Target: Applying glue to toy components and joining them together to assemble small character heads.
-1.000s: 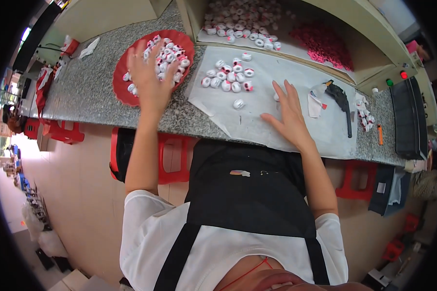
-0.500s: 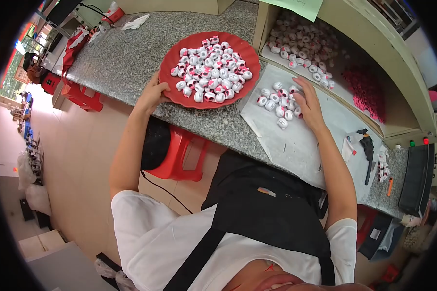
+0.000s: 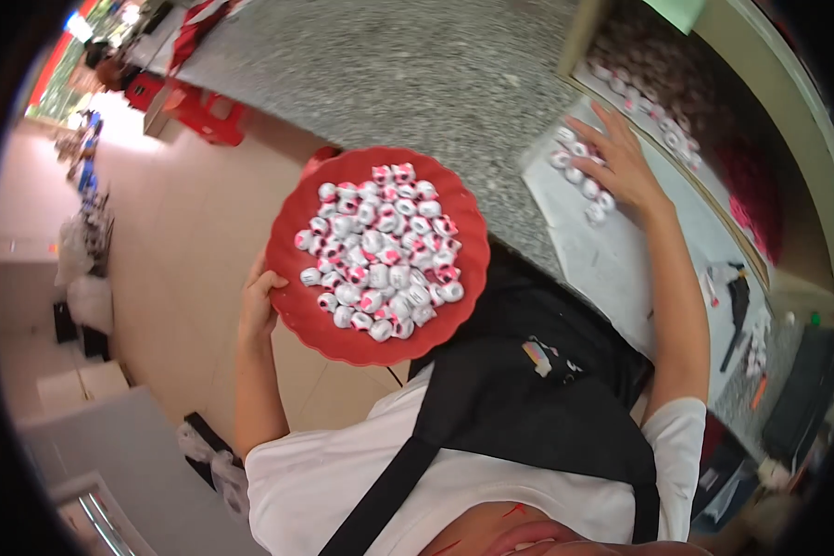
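My left hand (image 3: 258, 301) grips the left rim of a red scalloped plate (image 3: 471, 264), thumb over the edge and other fingers partly hidden beneath. The plate is off the counter, in front of my apron. It is heaped with small, rounded white pieces with pink and dark markings (image 3: 371, 250). Over the white paper (image 3: 612, 278) on the counter, my right hand (image 3: 624, 159) has its fingers spread. Under and beside it lies a small group of loose white pieces (image 3: 590, 188) of the same kind; the hand hides some of them.
Behind the paper, a low shelf compartment holds more white pieces (image 3: 663, 120) and a pink heap (image 3: 749, 199). A black-handled tool (image 3: 738, 306) and an orange stick (image 3: 759, 391) lie to the right. A red stool (image 3: 208, 113) stands beyond the granite counter (image 3: 435, 74).
The plate has come off the counter toward my body in my left hand. My right hand stays by the loose pieces, its fingers now spread over them. The view has shifted.
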Motion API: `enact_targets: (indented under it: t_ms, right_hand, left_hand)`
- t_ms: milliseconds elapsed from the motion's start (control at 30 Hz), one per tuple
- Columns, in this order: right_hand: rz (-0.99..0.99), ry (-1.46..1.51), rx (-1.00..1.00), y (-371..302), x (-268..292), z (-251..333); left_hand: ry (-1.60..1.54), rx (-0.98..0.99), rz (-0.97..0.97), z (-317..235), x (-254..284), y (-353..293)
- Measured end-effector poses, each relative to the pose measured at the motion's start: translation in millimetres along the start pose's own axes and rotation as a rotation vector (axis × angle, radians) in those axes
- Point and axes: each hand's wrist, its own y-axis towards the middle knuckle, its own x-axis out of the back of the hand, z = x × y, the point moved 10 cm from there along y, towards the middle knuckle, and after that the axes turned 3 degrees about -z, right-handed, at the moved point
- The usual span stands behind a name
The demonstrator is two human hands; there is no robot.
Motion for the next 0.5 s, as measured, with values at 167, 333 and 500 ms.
enact_targets:
  t_ms: [167, 333, 500]
  right_hand:
    - [0.043, -0.053, -0.026, -38.7, -4.8, 28.6]
    - [0.058, -0.202, -0.269, -77.0, 1.7, 6.1]
    - [-0.092, -0.083, -0.116, -62.5, 6.6, 8.0]
  left_hand:
    - [0.105, 0.090, 0.045, 56.6, 32.6, -37.5]
    - [0.180, 0.182, 0.181, 131.5, 4.2, -13.8]
    - [0.047, 0.068, 0.339, 128.5, -62.9, 18.8]
